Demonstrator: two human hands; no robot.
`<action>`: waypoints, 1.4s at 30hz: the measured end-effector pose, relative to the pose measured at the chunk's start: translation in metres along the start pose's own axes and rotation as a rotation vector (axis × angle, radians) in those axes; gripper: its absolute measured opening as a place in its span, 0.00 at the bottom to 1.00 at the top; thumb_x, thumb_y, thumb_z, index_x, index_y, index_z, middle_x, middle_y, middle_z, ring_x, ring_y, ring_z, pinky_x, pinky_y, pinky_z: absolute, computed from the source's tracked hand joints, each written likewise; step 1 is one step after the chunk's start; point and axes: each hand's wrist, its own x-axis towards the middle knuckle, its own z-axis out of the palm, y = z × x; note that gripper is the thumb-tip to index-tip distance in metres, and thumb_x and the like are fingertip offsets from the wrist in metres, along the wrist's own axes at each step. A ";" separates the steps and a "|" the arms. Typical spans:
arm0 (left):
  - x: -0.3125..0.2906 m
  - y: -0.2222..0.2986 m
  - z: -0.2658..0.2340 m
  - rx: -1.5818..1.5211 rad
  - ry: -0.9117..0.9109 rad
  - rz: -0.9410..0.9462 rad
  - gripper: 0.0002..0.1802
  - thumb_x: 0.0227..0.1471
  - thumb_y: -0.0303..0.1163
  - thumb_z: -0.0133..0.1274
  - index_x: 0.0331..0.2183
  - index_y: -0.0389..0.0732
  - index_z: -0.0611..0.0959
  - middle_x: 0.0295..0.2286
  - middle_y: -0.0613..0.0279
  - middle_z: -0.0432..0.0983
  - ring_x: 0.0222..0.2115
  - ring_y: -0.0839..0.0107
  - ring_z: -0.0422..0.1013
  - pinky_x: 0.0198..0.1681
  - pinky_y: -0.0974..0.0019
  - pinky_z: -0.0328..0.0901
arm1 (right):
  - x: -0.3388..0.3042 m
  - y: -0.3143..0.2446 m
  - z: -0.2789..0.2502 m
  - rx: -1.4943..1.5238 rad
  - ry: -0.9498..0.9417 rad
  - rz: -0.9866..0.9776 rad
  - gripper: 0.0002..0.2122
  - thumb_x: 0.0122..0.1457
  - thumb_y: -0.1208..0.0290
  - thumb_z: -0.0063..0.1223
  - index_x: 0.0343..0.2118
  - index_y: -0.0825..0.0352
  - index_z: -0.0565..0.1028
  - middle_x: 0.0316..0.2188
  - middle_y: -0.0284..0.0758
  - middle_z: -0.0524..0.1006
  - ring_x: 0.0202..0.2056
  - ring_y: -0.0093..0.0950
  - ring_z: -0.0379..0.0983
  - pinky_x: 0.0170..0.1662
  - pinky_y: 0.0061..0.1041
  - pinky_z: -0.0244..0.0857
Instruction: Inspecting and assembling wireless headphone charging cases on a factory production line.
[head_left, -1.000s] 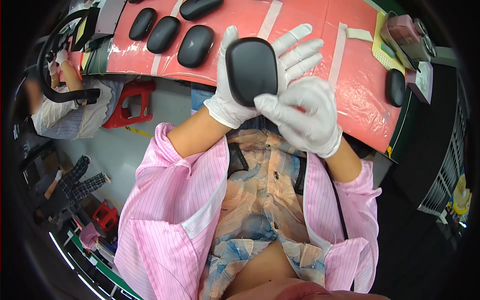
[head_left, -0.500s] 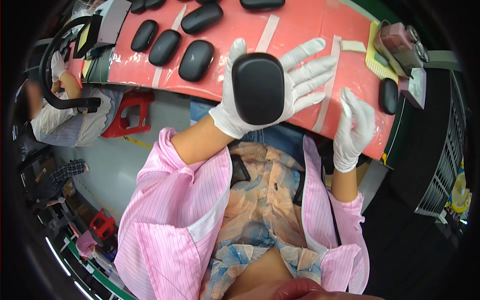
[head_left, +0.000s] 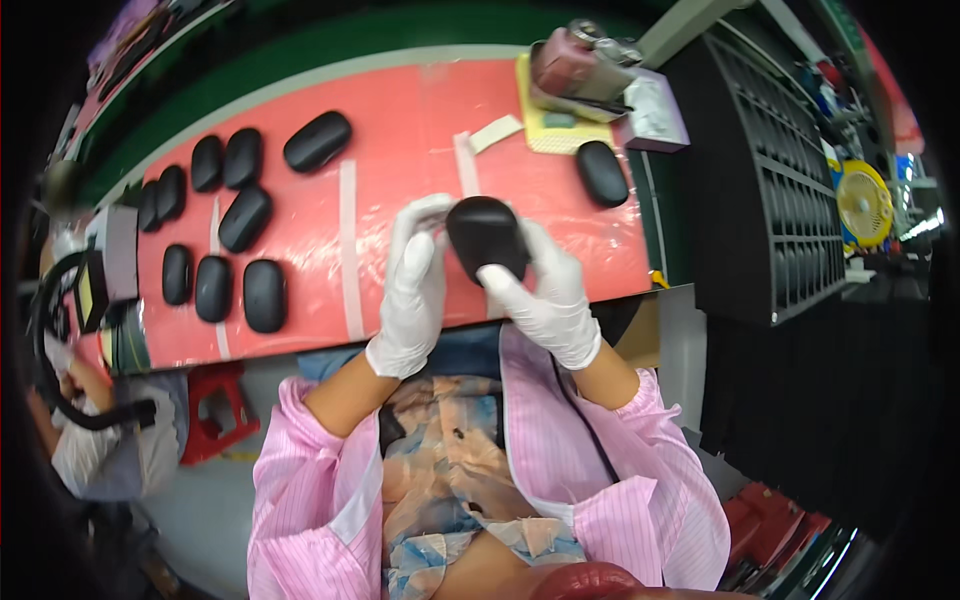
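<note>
Black case (head_left: 487,235): likely light, stiff, slick; grip rounded edges
Right hand (head_left: 550,305): clasping it
Left hand (head_left: 412,290): half-curled, cannot tell if holding

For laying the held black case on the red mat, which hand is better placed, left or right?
Probably the right hand: it grips the black case, its thumb over the near edge. The left hand is alongside, seemingly without a hold on it.
</note>
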 end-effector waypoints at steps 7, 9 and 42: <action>0.005 -0.001 -0.030 0.229 -0.071 0.053 0.21 0.55 0.40 0.50 0.44 0.33 0.74 0.37 0.57 0.73 0.40 0.68 0.70 0.53 0.61 0.60 | 0.034 0.068 -0.103 -0.181 0.376 0.114 0.25 0.53 0.60 0.53 0.45 0.79 0.71 0.47 0.53 0.71 0.51 0.45 0.67 0.55 0.35 0.60; 0.007 -0.003 -0.032 0.214 -0.119 0.027 0.21 0.54 0.39 0.50 0.43 0.33 0.74 0.36 0.57 0.73 0.41 0.68 0.70 0.53 0.61 0.60 | 0.036 0.096 -0.107 -0.630 0.182 0.056 0.19 0.54 0.65 0.51 0.44 0.76 0.73 0.49 0.51 0.69 0.53 0.45 0.64 0.57 0.32 0.58; 0.010 -0.009 -0.020 0.597 -0.127 -0.023 0.13 0.48 0.20 0.50 0.39 0.32 0.77 0.34 0.58 0.76 0.37 0.72 0.72 0.46 0.68 0.66 | -0.131 0.182 -0.589 -0.979 0.581 0.661 0.23 0.61 0.65 0.41 0.57 0.71 0.62 0.57 0.56 0.63 0.60 0.45 0.57 0.63 0.33 0.48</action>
